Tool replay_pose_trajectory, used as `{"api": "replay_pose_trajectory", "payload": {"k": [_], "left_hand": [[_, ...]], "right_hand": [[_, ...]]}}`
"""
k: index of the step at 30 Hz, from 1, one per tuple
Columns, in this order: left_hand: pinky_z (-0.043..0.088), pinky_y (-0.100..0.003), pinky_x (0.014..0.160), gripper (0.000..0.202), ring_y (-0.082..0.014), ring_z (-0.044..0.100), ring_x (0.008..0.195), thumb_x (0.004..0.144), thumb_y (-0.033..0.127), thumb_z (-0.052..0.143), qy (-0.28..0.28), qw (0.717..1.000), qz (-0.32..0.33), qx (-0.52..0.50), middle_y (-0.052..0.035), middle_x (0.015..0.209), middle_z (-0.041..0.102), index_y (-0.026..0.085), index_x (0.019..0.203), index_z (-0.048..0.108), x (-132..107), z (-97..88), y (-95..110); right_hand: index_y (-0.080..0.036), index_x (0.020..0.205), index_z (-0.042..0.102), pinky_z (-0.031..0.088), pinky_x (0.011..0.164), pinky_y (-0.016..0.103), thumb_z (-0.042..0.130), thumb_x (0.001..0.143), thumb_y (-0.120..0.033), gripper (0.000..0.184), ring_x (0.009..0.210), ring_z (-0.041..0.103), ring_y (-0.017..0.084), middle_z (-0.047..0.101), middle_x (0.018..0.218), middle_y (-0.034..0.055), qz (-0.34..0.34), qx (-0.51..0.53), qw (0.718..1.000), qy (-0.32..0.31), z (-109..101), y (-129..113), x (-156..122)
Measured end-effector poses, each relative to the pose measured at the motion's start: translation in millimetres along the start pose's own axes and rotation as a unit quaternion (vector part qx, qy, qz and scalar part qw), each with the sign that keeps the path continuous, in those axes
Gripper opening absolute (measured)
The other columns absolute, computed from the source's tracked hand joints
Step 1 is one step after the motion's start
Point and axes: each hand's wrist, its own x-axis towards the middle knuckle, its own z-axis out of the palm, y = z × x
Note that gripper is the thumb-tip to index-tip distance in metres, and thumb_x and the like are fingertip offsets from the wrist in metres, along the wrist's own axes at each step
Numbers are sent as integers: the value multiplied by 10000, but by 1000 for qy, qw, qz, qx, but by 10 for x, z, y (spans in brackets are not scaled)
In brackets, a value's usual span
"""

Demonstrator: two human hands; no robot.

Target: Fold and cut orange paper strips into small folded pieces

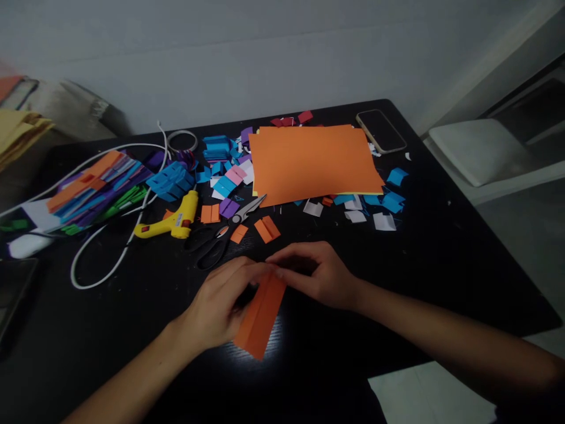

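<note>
Near the table's front, my left hand (229, 294) is closed on the left side of an orange paper strip (261, 321), thumb near its top end. The strip has a lengthwise crease, and its lower end hangs toward me. At the same top end, my right hand (320, 274) pinches the paper between thumb and fingers. My hands cover part of that upper edge. Just beyond them lie black-handled scissors (236, 221), partly open, and small folded orange paper pieces (267, 229).
A stack of orange sheets (313, 165) lies at the back, with a phone (381, 131) to its right. A yellow glue gun (174, 221), a looping white cable (83, 285) and bundles of coloured strips (103, 188) are at left. Blue paper bits (394, 201) lie right.
</note>
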Motion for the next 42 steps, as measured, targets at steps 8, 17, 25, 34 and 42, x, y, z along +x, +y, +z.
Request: {"api": "replay_pose_trajectory", "payload": {"k": [8, 17, 25, 34, 42], "left_hand": [[547, -197, 694, 216, -113, 656, 750, 890, 57, 675, 47, 998, -33, 20, -9, 867, 664, 183, 1047, 596, -11, 37, 17], [550, -195, 664, 142, -118, 667, 729, 895, 43, 671, 69, 997, -18, 9, -32, 830, 681, 159, 951, 612, 24, 46, 32], [546, -198, 643, 114, -131, 684, 752, 889, 66, 692, 60, 998, -24, -2, -49, 844, 696, 147, 936, 628, 8, 56, 27], [537, -207, 690, 158, -121, 644, 788, 891, 24, 693, 58, 998, -21, -29, -51, 888, 666, 143, 976, 633, 33, 62, 20], [538, -228, 693, 190, -136, 635, 813, 900, 10, 671, 51, 998, -24, -29, -55, 916, 656, 155, 1016, 629, 21, 50, 21]], "right_hand": [[-205, 976, 781, 615, 768, 255, 723, 911, -186, 90, 851, 764, 150, 793, 946, 27, -48, -29, 998, 23, 11, 14, 7], [-163, 986, 793, 581, 679, 217, 706, 905, -129, 124, 887, 752, 159, 773, 1018, 84, -111, -46, 993, -22, 0, 20, 11], [-124, 954, 798, 577, 657, 221, 707, 870, -112, 125, 853, 756, 169, 787, 1000, 112, -113, -76, 990, -41, -11, -21, 0], [-139, 969, 808, 615, 739, 262, 751, 870, -182, 122, 862, 786, 190, 818, 979, 97, -53, -47, 997, -25, -5, 2, -2], [-185, 973, 816, 633, 751, 283, 766, 870, -227, 122, 840, 796, 189, 827, 957, 61, -18, -22, 1000, -13, -1, 43, -8]]}}
